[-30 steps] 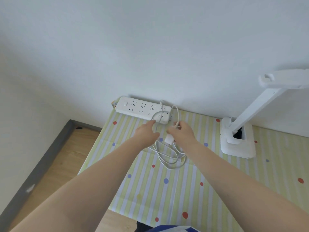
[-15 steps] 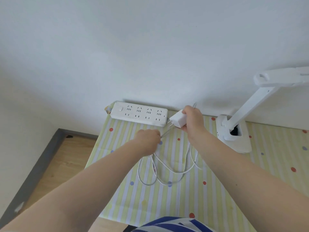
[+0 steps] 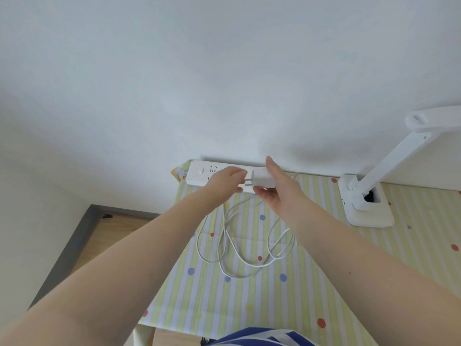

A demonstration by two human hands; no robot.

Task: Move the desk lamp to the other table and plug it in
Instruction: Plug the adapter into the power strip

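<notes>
The right hand [image 3: 274, 188] grips the plug [image 3: 262, 179], prongs pointing at the power strip [image 3: 199, 172] on the table's [image 3: 311, 283] back edge, where the left hand [image 3: 223, 179] rests loosely curled, so the lamp [image 3: 369, 203] already stands there and only plugging in remains.

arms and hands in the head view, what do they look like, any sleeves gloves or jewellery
Both forearms are bare along their whole visible length: no sleeves show. The left hand and the right hand wear no gloves, and no rings, watch or bracelets can be seen. A small dark mole marks the right forearm. The only clothing in view is blue and white striped fabric at the bottom edge.
</notes>
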